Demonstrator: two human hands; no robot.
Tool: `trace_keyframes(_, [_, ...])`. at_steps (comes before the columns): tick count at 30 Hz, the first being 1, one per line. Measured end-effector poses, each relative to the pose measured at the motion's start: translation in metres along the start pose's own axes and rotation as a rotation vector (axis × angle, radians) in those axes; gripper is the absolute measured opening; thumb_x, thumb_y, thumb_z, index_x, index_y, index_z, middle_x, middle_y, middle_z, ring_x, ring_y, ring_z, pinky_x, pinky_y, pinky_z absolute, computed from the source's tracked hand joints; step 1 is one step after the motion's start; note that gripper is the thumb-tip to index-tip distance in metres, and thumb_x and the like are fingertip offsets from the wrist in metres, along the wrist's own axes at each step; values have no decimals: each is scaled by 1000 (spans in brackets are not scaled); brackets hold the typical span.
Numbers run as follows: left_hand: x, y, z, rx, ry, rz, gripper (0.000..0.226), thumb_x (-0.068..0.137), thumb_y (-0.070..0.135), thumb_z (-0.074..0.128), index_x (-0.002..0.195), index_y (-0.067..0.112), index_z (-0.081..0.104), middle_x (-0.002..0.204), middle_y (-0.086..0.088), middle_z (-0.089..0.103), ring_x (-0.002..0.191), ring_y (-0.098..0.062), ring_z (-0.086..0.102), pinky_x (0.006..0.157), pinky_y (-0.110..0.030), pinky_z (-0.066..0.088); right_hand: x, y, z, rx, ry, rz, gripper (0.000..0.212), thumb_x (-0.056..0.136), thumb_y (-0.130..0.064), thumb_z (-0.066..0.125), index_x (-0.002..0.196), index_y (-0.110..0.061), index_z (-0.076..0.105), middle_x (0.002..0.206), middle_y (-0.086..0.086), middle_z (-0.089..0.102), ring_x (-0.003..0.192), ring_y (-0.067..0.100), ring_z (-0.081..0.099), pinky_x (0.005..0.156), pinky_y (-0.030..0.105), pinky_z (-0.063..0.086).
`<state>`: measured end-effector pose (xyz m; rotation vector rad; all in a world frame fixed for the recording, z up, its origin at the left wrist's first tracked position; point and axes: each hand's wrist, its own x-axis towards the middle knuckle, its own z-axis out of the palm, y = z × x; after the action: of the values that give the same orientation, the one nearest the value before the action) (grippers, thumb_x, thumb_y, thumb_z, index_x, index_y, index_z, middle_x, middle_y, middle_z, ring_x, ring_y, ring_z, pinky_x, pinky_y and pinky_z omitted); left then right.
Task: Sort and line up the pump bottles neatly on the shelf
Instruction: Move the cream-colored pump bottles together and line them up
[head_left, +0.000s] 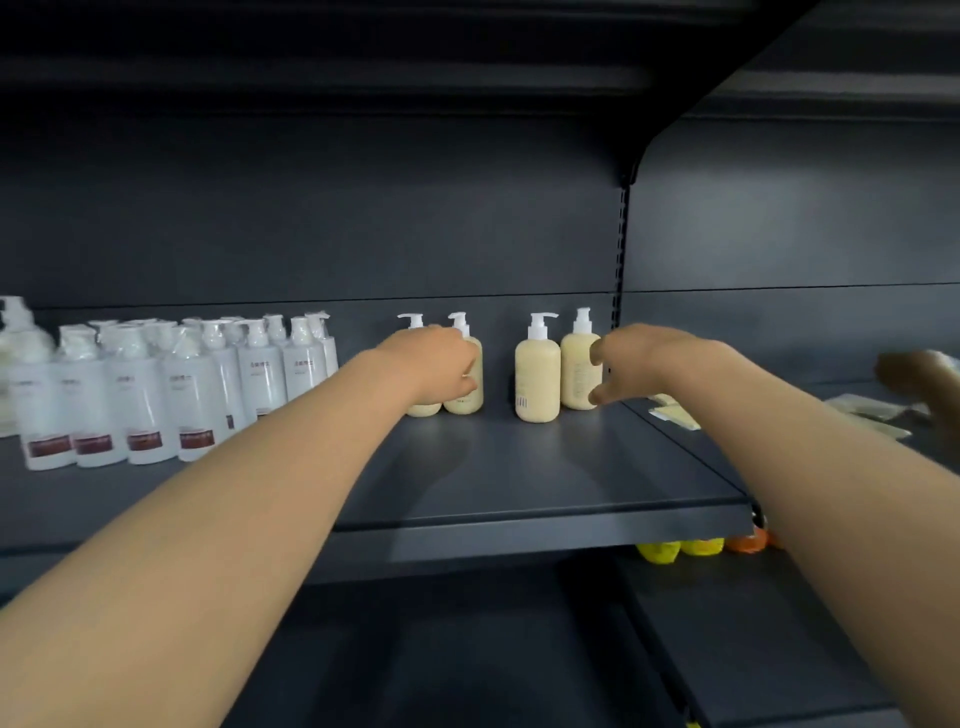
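Observation:
Several cream pump bottles stand at the back of the dark shelf (519, 478). My left hand (434, 364) grips the two left ones, with the second bottle (470, 400) showing beside my fingers and the first (423, 409) mostly hidden. A third cream bottle (537, 376) stands free in the middle. My right hand (631, 361) is spread in a wide C beside the fourth bottle (577, 369), fingers just at its right side, not closed round it.
A block of white wrapped pump bottles (156, 395) with dark red labels fills the shelf's left side. Flat pale packets (675, 415) lie on the adjoining shelf to the right, where another person's hand (919, 374) shows. Yellow and orange items (701, 546) sit on the lower shelf.

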<state>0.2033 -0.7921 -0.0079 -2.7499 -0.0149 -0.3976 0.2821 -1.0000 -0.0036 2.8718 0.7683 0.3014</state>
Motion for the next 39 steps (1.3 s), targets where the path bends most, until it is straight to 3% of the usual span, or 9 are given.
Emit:
trace_keyframes(12, [108, 23, -10, -179, 226, -48, 32, 95, 33, 40, 115, 11, 53, 117, -8, 52, 109, -26, 48, 78, -36, 42, 70, 58, -5, 11, 198, 61, 48, 84, -46, 58, 120, -15, 55, 118, 4, 59, 107, 25, 56, 82, 35, 49])
trace_keyframes(21, [215, 5, 43, -289, 191, 11, 38, 94, 38, 43, 121, 11, 48, 121, -7, 50, 111, -26, 48, 83, -38, 44, 193, 82, 19, 80, 230, 78, 51, 86, -43, 56, 128, -15, 50, 122, 7, 56, 117, 24, 45, 82, 35, 46])
trace_keyframes(25, [241, 1, 65, -530, 148, 110, 46, 92, 41, 49, 130, 17, 44, 128, -2, 48, 114, -20, 48, 94, -36, 43, 235, 91, 39, 177, 249, 64, 52, 86, -44, 58, 127, -13, 52, 127, 6, 57, 117, 26, 51, 89, 35, 45])
trace_keyframes(30, [260, 0, 80, -706, 80, 204, 26, 91, 35, 54, 101, 14, 63, 93, 0, 61, 82, -15, 54, 72, -28, 43, 262, 91, 68, 367, 234, 54, 43, 87, -40, 59, 119, -11, 57, 118, 5, 60, 109, 23, 54, 80, 26, 38])
trace_keyframes(33, [262, -1, 82, -854, 54, 193, 21, 88, 31, 59, 92, 11, 64, 86, -2, 67, 72, -16, 63, 70, -29, 50, 267, 90, 78, 596, 296, 63, 43, 85, -35, 64, 122, -13, 58, 114, 3, 60, 107, 20, 55, 81, 24, 36])
trace_keyframes(39, [273, -14, 73, -645, 67, 184, 25, 83, 36, 66, 84, 11, 66, 63, 7, 56, 57, -8, 48, 54, -24, 35, 274, 85, 74, 1039, 255, 49, 28, 74, -16, 77, 100, -14, 67, 94, 4, 65, 90, 20, 65, 87, 36, 55])
